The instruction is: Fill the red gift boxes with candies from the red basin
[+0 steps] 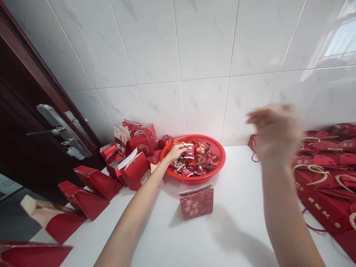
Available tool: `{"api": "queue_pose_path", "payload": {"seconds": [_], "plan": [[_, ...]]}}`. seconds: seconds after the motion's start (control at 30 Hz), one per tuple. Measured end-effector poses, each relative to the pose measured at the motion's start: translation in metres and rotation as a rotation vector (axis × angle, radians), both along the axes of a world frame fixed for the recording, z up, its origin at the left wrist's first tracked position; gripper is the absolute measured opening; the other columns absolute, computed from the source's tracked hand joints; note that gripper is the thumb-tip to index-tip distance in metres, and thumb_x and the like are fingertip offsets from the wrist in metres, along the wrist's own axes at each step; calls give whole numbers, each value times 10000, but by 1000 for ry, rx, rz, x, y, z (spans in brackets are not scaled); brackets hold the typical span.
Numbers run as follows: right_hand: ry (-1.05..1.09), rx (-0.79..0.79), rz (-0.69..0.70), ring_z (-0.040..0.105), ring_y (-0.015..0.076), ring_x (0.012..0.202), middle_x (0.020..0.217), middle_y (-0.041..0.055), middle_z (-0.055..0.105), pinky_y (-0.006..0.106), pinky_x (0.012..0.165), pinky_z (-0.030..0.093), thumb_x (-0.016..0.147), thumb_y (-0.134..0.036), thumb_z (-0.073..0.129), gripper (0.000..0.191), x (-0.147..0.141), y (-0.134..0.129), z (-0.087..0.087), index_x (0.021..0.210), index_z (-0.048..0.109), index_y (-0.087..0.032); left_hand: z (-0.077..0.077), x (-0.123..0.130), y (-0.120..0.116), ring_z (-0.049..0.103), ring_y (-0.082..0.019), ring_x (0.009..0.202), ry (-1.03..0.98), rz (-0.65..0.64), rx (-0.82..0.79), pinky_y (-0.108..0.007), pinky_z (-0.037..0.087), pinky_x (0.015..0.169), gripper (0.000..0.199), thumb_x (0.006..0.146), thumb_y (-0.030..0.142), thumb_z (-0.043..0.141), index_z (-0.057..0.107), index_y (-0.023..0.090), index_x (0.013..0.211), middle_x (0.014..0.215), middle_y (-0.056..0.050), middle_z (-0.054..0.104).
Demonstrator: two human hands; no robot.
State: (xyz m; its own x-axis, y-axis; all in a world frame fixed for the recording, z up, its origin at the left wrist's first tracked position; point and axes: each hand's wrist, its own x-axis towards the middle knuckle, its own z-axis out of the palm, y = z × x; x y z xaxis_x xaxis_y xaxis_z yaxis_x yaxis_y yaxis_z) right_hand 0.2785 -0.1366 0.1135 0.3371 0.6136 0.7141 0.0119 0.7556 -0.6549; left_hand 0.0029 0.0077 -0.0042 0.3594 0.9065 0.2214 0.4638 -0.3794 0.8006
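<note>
My left hand [175,152] reaches over the left side of a red plastic basket [191,180]. Its fingers pinch a small red-and-white wrapped candy [189,150]. Beneath it, the basket holds a heap of wrapped candies [201,160], mostly red. In front of the basket a small dark red gift box [196,203] with pale lettering stands upright, its top apart. My right hand [275,128] is raised on the right, above the table and away from the basket. Motion smears its fingers, so I cannot make out whether anything is in them.
Several red gift boxes [136,170] crowd the table left of the basket, more [83,205] along its left edge. Rows of red boxes with rope handles [325,189] fill the right side. Behind rises a tiled wall [205,104]; a dark door [25,85] stands left.
</note>
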Motion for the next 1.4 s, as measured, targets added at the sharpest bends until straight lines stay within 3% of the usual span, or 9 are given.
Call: {"api": "queue_pose_path", "payload": {"seconds": [0.07, 0.2, 0.27, 0.37, 0.57, 0.67, 0.77, 1.07, 1.4], "plan": [[-69, -210, 67, 648, 164, 741, 791, 26, 671, 330, 726, 538, 846, -372, 655, 187, -23, 17, -22, 779, 602, -205, 2, 2, -6, 550, -139, 620, -64, -24, -27, -267, 468, 634, 275, 813, 397, 560, 574, 164, 667, 627, 15, 566], [-349, -625, 150, 664, 184, 801, 881, 48, 708, 313, 712, 533, 770, -427, 699, 323, -64, 53, -87, 976, 615, -192, 8, 7, -20, 649, -183, 805, -188, -109, -118, -321, 527, 790, 318, 816, 449, 620, 676, 139, 863, 801, -25, 689], [-384, -675, 185, 677, 190, 793, 892, 46, 713, 306, 686, 535, 759, -408, 705, 362, -75, 66, -113, 1034, 606, -195, 11, 9, -25, 669, -208, 887, -219, -164, -181, -344, 530, 853, 370, 820, 460, 646, 702, 127, 971, 896, -54, 727], [-419, -662, 223, 679, 193, 720, 789, 21, 702, 295, 623, 529, 779, -357, 671, 250, -77, 76, -132, 972, 638, -203, 13, 7, -25, 684, -226, 951, -123, -199, -200, -350, 529, 896, 397, 854, 434, 636, 706, 114, 1077, 1000, -87, 747], [-469, -642, 81, 604, 162, 564, 609, -23, 637, 264, 566, 470, 764, -294, 604, 141, -65, 79, -130, 850, 662, -200, 12, -12, -9, 668, -218, 1101, 482, -125, -73, -293, 498, 964, 334, 867, 169, 531, 715, 143, 1145, 1193, -89, 729], [-496, -625, 20, 589, 158, 570, 629, -7, 646, 258, 565, 437, 754, -251, 565, 93, -60, 80, -125, 751, 641, -197, 8, -14, -3, 692, -223, 1043, 666, -151, -86, -270, 504, 925, 296, 810, 168, 576, 759, 180, 1042, 1106, -51, 764], [-489, -650, -9, 608, 166, 593, 656, 6, 667, 256, 562, 424, 744, -221, 549, 80, -57, 81, -122, 710, 619, -199, 2, -8, 3, 713, -233, 958, 757, -176, -121, -260, 522, 844, 311, 723, 193, 659, 768, 211, 1014, 1026, -33, 783], [-502, -633, -39, 629, 176, 621, 655, 9, 675, 258, 581, 436, 765, -268, 569, 96, -55, 82, -128, 733, 631, -202, -6, 4, 6, 644, -291, 1171, 888, -157, -140, -299, 507, 922, 647, 654, 153, 711, 646, 229, 1293, 1338, -108, 653], [-545, -647, -104, 577, 153, 602, 608, -18, 623, 253, 584, 393, 745, -245, 527, 100, -56, 79, -122, 731, 620, -210, -5, 6, 2, 695, -250, 967, 861, -163, -110, -247, 513, 778, 416, 631, 176, 715, 759, 237, 1041, 1029, -48, 762]]}}
